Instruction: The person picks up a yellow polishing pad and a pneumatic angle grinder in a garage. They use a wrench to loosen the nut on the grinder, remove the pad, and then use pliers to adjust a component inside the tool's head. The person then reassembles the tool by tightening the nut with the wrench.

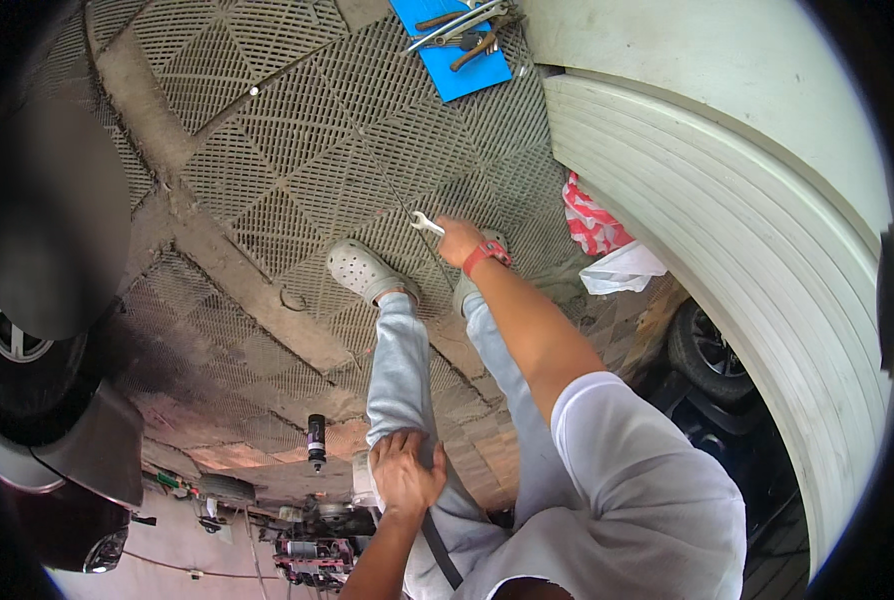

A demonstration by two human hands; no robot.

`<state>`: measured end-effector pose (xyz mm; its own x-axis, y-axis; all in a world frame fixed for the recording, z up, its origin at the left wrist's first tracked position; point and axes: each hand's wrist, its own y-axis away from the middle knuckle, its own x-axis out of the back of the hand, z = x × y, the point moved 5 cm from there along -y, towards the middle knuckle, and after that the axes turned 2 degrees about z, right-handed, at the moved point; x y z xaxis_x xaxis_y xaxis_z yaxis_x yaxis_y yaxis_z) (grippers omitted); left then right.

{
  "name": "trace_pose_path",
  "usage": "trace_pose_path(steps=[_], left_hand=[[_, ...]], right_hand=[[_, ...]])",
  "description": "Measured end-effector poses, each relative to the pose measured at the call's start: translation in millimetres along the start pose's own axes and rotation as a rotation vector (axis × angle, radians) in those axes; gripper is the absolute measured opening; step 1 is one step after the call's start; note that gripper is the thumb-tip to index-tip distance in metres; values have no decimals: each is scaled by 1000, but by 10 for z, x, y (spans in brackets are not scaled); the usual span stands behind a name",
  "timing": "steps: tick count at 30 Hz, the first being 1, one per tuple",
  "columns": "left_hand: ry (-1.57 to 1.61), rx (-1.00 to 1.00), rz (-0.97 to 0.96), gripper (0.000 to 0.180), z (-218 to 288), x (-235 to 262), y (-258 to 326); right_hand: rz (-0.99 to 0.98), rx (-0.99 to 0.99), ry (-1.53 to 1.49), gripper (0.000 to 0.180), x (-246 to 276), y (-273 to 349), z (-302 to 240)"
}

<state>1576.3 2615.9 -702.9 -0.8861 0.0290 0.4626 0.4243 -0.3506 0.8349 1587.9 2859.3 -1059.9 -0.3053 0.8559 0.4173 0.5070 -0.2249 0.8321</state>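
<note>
An open-ended wrench sticks out of my right hand, which is closed round its shank above the floor, close to my right shoe. The rest of the wrench is hidden in the fist. A red watch sits on that wrist. My left hand lies flat on my left leg near the knee, holding nothing, its fingers stretched out over the grey trousers.
At the top, several hand tools lie on a blue sheet. Grating tiles cover the floor. A pale slatted panel borders the right side, with a red-and-white bag beside it. A silver car stands left; a dark bottle lower left.
</note>
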Motion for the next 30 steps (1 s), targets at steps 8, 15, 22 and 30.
trace_pose_path(steps=[8,15,22,30], left_hand=[[-13,92,-34,40,185,-174,180],[229,112,-88,57,221,-546,737],[1077,307,186,63,84,-436,1949],[1557,534,617,53,-1055,-797,3033]], right_hand=[[-33,-23,168,31,467,1201,295],[-216,166,371,36,1448,2625,-513],[-163,262,656,39,2579,3472,-921],[27,215,719,39,2582,3941,-1139]])
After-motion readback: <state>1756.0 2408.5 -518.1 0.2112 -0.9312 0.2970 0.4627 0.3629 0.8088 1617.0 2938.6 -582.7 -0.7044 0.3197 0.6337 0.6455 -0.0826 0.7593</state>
